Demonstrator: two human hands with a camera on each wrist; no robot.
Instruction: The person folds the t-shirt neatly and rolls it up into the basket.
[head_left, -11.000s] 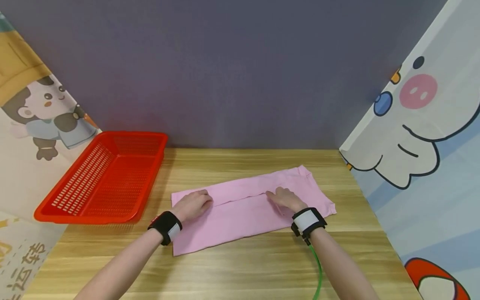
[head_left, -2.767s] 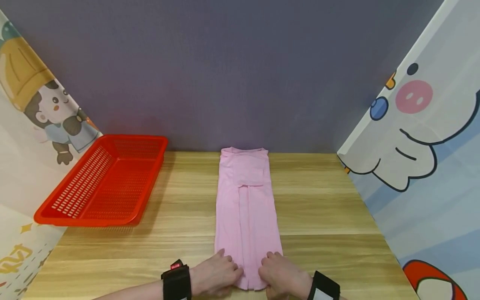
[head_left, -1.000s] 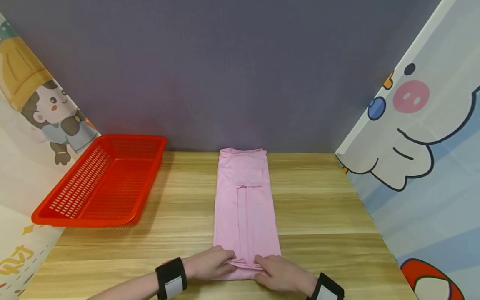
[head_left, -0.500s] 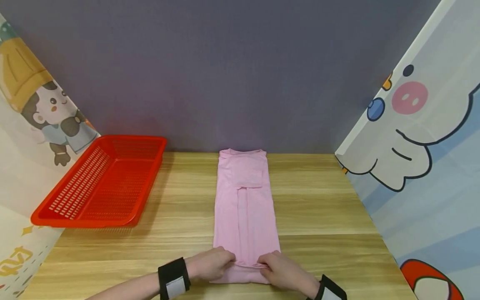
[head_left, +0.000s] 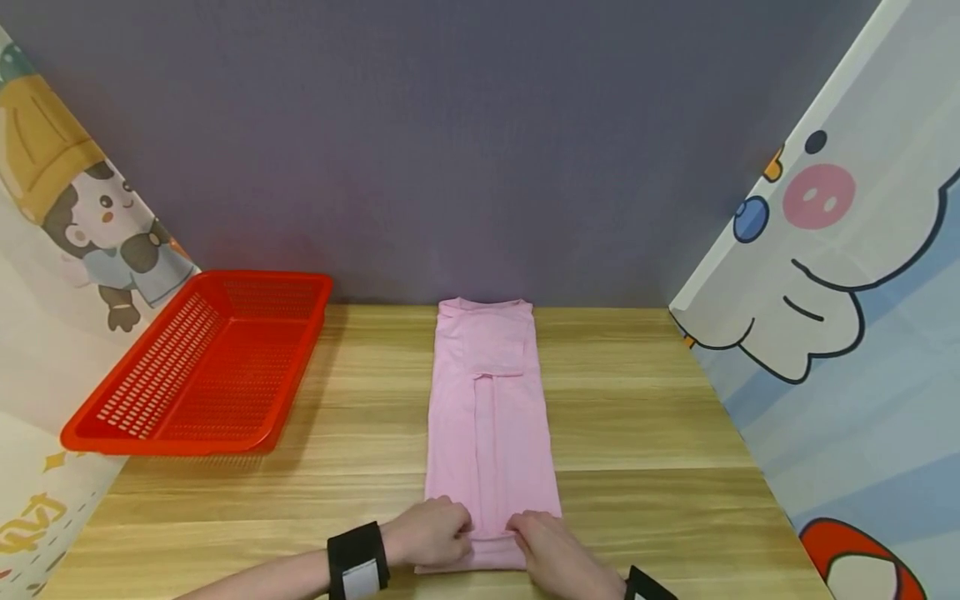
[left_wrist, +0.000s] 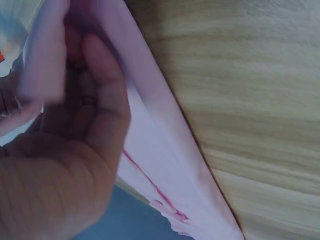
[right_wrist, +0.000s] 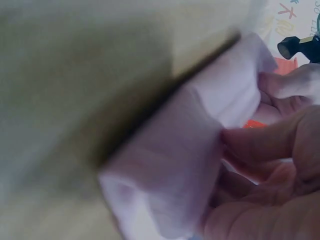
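Observation:
A pink T-shirt (head_left: 513, 450), folded into a long strip, lies lengthwise on the wooden table with its neck end at the back wall. Its near end is turned up into a narrow fold. My left hand (head_left: 431, 531) pinches this fold at its left side, fingers curled. At the right side my right hand (head_left: 555, 550) grips the same fold between thumb and fingers. The left wrist view shows the cloth (left_wrist: 150, 110) around my curled left fingers. In the blurred right wrist view, the right thumb presses on the cloth (right_wrist: 170, 150).
A red plastic basket (head_left: 281, 417) with slotted sides stands at the left of the wooden table (head_left: 637, 400). A grey panel (head_left: 480, 150) closes off the back. Printed cartoon sheets (head_left: 885, 350) line both sides.
Earlier the shirt lay crosswise; by 2.8 seconds ago it was turned lengthwise. Since then both hands have lifted its near hem and folded it over. In the last half second they have shifted slightly.

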